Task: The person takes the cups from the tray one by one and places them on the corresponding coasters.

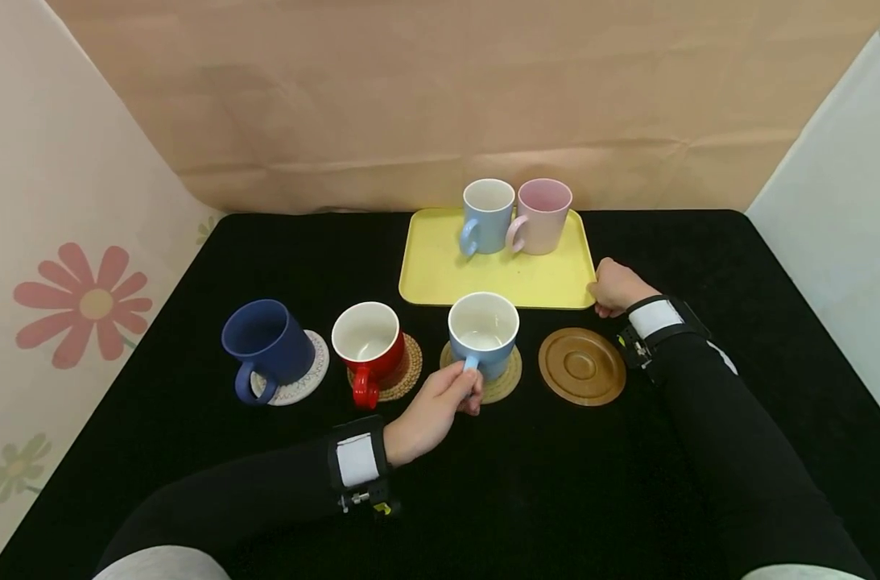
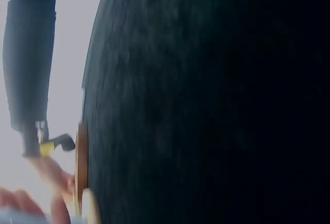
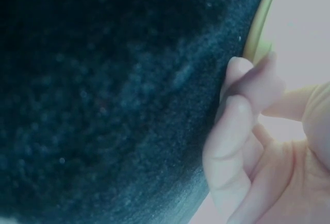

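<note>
My left hand [image 1: 428, 411] grips the handle of a light blue mug [image 1: 493, 362], which stands over a round woven coaster [image 1: 510, 385]. My right hand [image 1: 619, 287] is at the front right corner of a yellow tray [image 1: 440, 270]. In the right wrist view its thumb and curled fingertips [image 3: 238, 112] pinch the tray's thin edge [image 3: 262, 18]. On the tray stand a second light blue mug [image 1: 490, 229] and a pink mug [image 1: 547, 228], side by side with handles toward the front left. Only parts of the fingers show at the lower left of the left wrist view.
Left of the gripped mug, a red mug [image 1: 392, 360] sits on a brown woven coaster [image 1: 412, 366]. Farther left, a dark blue mug [image 1: 283, 354] stands on a white patterned coaster [image 1: 316, 366]. A bare wooden coaster [image 1: 582, 366] lies before my right wrist. Black cloth [image 1: 526, 483] covers the table.
</note>
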The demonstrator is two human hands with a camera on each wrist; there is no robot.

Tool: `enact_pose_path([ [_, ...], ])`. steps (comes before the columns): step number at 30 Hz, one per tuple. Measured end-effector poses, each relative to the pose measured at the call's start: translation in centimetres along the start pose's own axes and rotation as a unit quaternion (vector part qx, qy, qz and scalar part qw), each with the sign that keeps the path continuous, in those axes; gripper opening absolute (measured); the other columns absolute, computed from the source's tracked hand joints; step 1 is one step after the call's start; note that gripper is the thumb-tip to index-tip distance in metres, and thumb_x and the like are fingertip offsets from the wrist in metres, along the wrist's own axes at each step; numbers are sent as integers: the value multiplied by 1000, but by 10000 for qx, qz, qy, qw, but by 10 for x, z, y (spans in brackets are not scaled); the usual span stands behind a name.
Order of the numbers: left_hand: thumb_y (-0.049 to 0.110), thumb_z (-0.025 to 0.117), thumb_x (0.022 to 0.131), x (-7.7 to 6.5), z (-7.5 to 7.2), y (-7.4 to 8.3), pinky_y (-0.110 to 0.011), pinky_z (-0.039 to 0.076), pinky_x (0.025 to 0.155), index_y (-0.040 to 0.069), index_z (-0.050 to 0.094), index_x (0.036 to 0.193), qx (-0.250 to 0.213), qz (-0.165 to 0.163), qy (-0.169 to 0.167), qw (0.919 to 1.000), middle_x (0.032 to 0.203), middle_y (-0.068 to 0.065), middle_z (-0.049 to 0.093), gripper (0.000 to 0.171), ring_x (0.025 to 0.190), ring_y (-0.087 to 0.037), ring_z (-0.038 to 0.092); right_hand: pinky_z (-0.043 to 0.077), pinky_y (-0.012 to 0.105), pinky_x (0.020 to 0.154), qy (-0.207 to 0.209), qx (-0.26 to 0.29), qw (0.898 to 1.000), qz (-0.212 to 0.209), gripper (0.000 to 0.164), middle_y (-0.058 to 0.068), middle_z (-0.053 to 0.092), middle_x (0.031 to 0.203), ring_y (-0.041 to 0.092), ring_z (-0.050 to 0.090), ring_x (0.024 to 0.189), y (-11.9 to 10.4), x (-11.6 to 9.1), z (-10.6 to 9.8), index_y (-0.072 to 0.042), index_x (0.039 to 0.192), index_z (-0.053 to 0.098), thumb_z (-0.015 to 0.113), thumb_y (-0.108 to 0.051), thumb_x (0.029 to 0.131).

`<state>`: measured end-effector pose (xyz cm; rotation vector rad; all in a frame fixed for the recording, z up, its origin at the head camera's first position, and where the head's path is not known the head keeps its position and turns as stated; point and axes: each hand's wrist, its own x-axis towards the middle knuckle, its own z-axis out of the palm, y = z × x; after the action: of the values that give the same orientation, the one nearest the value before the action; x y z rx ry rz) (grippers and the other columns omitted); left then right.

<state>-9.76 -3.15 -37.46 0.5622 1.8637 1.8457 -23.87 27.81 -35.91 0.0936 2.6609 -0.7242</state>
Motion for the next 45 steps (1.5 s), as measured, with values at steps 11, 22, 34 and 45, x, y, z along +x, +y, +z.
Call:
enact_pose_path([
  [11, 15, 40, 105, 0, -17, 2, -35, 50, 90, -5, 58, 103, 475, -63, -665, 9966, 100, -13, 67, 27, 99, -20, 64, 51, 31, 50, -108, 17, 9999, 23, 14, 13, 54, 65, 18, 55, 53, -3, -2, -3, 11, 99, 38, 38, -3, 98],
  [22, 14, 43, 105, -12, 4, 5, -36, 49, 89, -5, 61, 106, 447, -57, 85, 9989, 104, -14, 70, 26, 102, -19, 64, 52, 32, 50, -67, 40, 10000, 13, 12, 13, 54, 63, 18, 57, 51, -4, -1, -2, 10, 97, 38, 38, -2, 98],
  [34, 15, 44, 104, -12, 16, 1, -36, 49, 90, -7, 60, 111, 331, 24, 440, 9985, 106, -13, 70, 28, 106, -20, 63, 51, 30, 50, -122, -114, 9999, -9, 12, 11, 55, 61, 16, 55, 50, -5, -2, -3, 9, 93, 41, 38, -2, 98],
  [45, 15, 44, 104, -12, 23, 0, -34, 49, 90, -7, 61, 113, 343, 1, 576, 9977, 109, -12, 70, 28, 109, -19, 62, 51, 30, 50, -91, -71, 9999, 36, 13, 12, 54, 63, 17, 55, 51, -2, -1, 0, 10, 96, 39, 39, -3, 98],
])
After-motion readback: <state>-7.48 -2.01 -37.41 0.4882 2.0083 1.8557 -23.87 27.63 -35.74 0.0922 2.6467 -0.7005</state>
